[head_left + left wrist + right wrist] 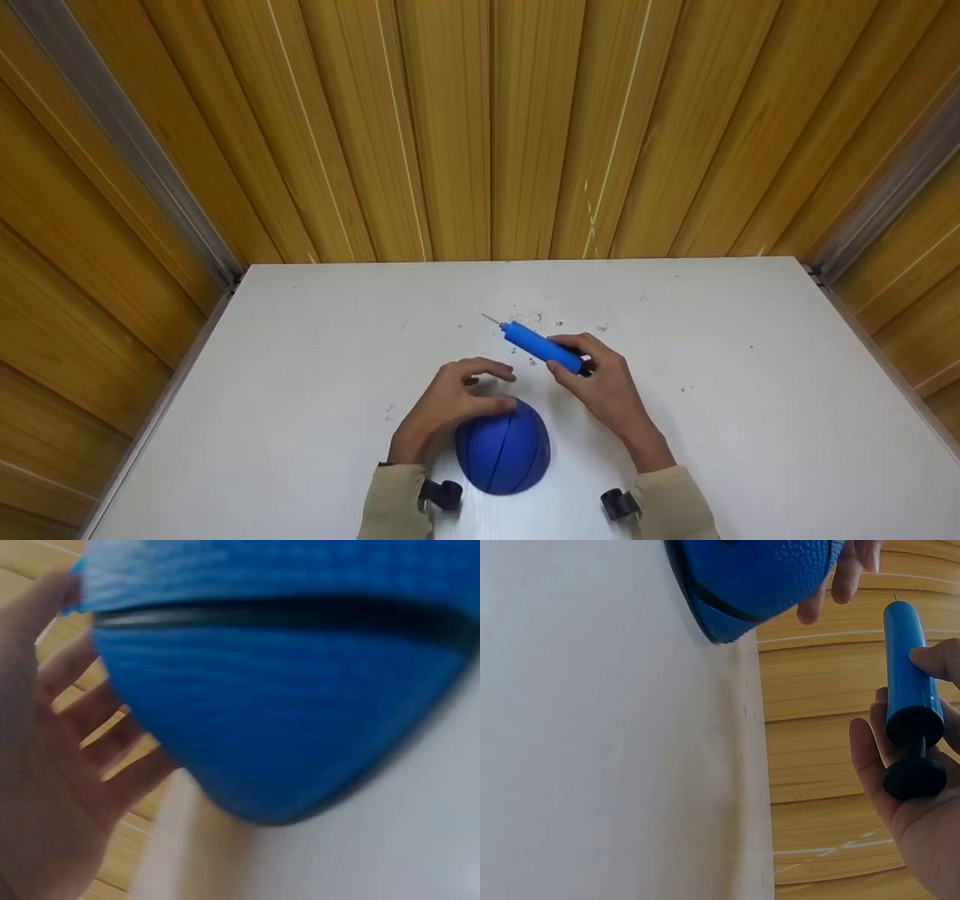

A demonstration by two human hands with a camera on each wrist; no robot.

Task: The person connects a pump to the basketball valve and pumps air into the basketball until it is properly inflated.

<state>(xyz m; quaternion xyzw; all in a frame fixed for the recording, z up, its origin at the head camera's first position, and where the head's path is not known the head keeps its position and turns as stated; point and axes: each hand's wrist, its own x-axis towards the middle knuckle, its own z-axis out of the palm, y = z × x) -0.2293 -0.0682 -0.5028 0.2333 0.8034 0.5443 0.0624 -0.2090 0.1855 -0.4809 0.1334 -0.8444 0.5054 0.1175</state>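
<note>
A blue ball with dark seams [499, 457], caved in to a dome shape, rests on the white table near its front. My left hand [450, 397] lies over its far side, the thumb touching the top and the other fingers spread loosely beyond it. In the left wrist view the ball [277, 712] covers part of those fingers. To the right, my right hand [611, 386] holds a blue ball pump [538, 346] above the table between thumb and fingers. Its thin needle [491, 319] points up and left. The pump's black handle [915, 778] sits against the palm in the right wrist view.
The white table [300, 390] has small dark marks scattered over its surface. Wood-patterned panels [487, 135] stand behind it and on both sides, with grey metal posts at the corners. Black wrist cameras [619, 504] sit by both sleeves.
</note>
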